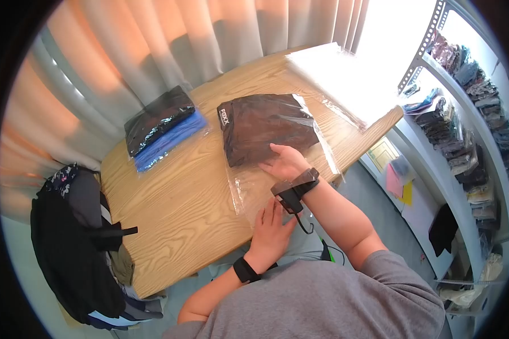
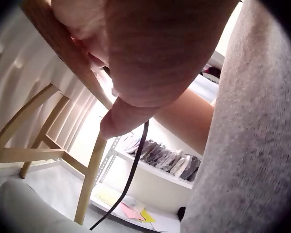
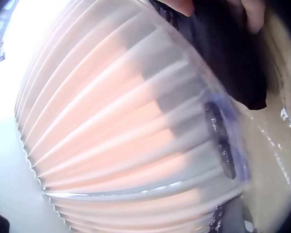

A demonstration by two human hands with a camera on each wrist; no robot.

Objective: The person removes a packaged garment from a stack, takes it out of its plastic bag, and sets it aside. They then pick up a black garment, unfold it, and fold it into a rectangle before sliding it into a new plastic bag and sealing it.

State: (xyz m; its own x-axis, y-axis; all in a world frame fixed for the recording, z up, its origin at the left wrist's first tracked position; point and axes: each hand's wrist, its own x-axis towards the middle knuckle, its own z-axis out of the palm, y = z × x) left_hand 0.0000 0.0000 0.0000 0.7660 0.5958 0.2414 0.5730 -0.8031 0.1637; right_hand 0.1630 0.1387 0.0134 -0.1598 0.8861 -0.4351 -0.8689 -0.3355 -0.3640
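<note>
A dark folded garment with a white FOXX label lies with clear plastic packaging showing along its right side and near edge. My right hand grips its near right part, thumb over the top and fingers at the near edge. In the right wrist view the dark cloth passes between thumb and finger. My left hand rests at the table's front edge with fingers extended, over the near end of the plastic. From the left wrist, the hand hides most of its own fingertips.
At the back left of the table sit black and blue packed garments. Clear plastic bags lie back right. Dark clothes are heaped off the left side. Shelves of packed clothes stand right; a curtain hangs behind.
</note>
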